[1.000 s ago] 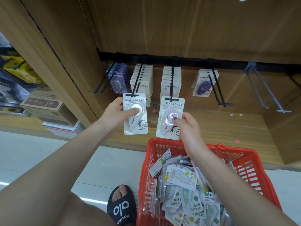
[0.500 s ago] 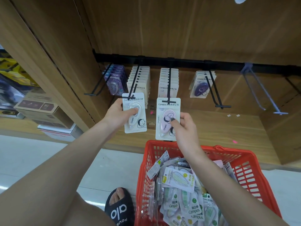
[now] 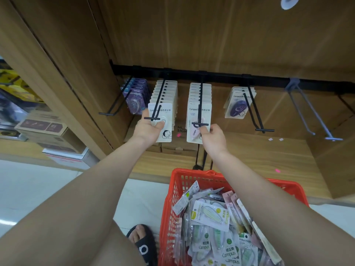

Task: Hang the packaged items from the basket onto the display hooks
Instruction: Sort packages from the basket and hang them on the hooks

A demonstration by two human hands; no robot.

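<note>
From the head camera, both arms reach up toward a black rail (image 3: pixel 221 76) under a wooden shelf. The left hand (image 3: pixel 148 129) grasps a white-carded pack (image 3: pixel 163 112) by its lower half, thumb across the clear bubble; the card is threaded on the second hook (image 3: pixel 158 104), close to the hook's crossbar tip and in front of a full row of matching cards. The right hand (image 3: pixel 212 137) pinches a pink-tape pack (image 3: pixel 196 120) at its lower right corner, fingers curled round the edge; this card hangs on the third hook (image 3: pixel 200 104), also near the tip, ahead of another stacked row.

Further left, purple packs (image 3: pixel 135 96) hang behind an outermost hook. To the right, a few dark-purple packs (image 3: pixel 238 104) sit far back on their hook, and beyond that a grey hook (image 3: pixel 315 112) carries nothing.

Below the hands stands a red basket (image 3: pixel 192 177), heaped with green-and-white packs (image 3: pixel 211 214). Beside it on the pale floor is a foot in a black slipper (image 3: pixel 146 244).
</note>
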